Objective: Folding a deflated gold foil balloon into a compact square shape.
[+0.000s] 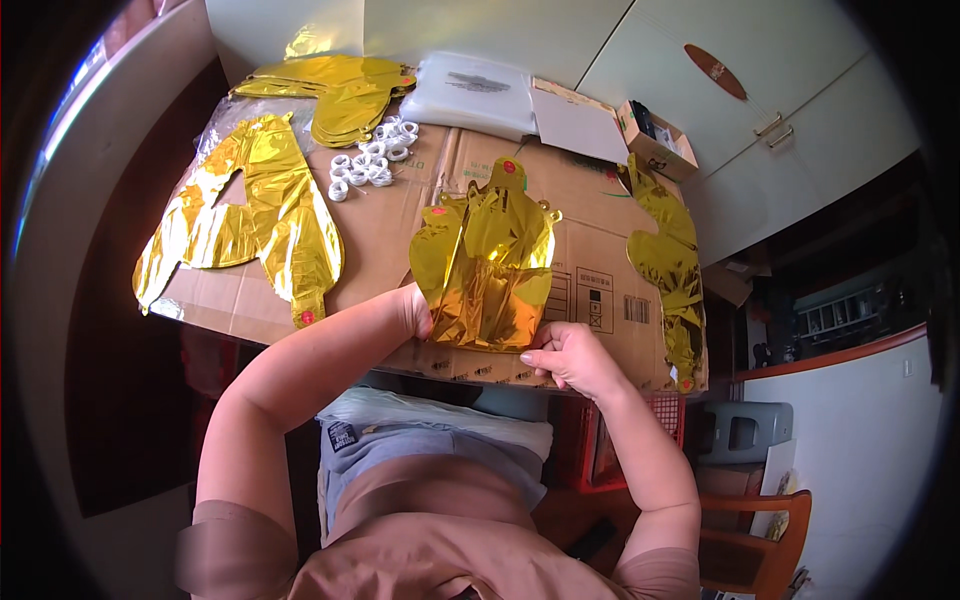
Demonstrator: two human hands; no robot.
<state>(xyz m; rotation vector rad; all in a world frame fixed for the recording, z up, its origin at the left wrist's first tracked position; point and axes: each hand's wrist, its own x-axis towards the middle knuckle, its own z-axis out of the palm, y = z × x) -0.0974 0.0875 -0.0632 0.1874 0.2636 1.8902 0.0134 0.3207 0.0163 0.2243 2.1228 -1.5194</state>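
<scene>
A gold foil balloon [490, 250], flat and creased, lies before me near the table's front edge; its lower part is folded over. My right hand [575, 358] pinches the lower right corner of this balloon between thumb and fingers. At its lower left side is my left hand [418, 312], whose fingers are hidden by the foil. To the left lies an A-shaped gold foil balloon [290, 215]. A long, curved gold foil balloon [665, 260] rests along the table's right edge.
Flattened cardboard [380, 240] covers the table. Stacked gold foil balloons [345, 95] lie at the back left, near several small white string coils [370, 165]. Clear plastic bags [470, 95], a grey-white board [578, 122] and a small box [660, 140] line the back, before pale cabinets [740, 60].
</scene>
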